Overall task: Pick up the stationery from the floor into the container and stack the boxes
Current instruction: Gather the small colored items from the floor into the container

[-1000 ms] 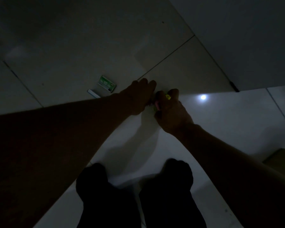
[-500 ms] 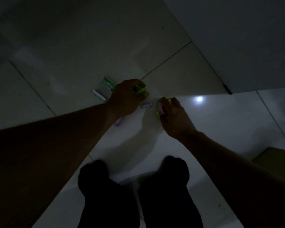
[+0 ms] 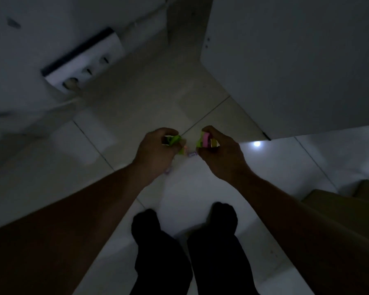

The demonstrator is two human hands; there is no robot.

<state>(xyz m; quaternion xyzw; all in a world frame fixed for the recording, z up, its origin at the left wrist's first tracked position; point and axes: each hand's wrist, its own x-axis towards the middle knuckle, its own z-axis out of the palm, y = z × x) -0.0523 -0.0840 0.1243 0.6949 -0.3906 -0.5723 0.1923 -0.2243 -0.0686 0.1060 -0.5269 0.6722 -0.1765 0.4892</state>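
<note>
Hands raised off floor [image 3: 190,188] since earlier: left hand [image 3: 156,153] grips green stationery [image 3: 173,140], right hand [image 3: 221,157] grips pink stationery [image 3: 206,141]. Between them, purple piece [image 3: 192,154] lies on floor; box [image 3: 339,207] at right edge.

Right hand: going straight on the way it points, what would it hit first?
Probably the left hand, gripping green stationery just across a narrow gap from the right hand and its pink stationery. Depth is unclear; it might pass beyond onto the floor tiles.
</note>
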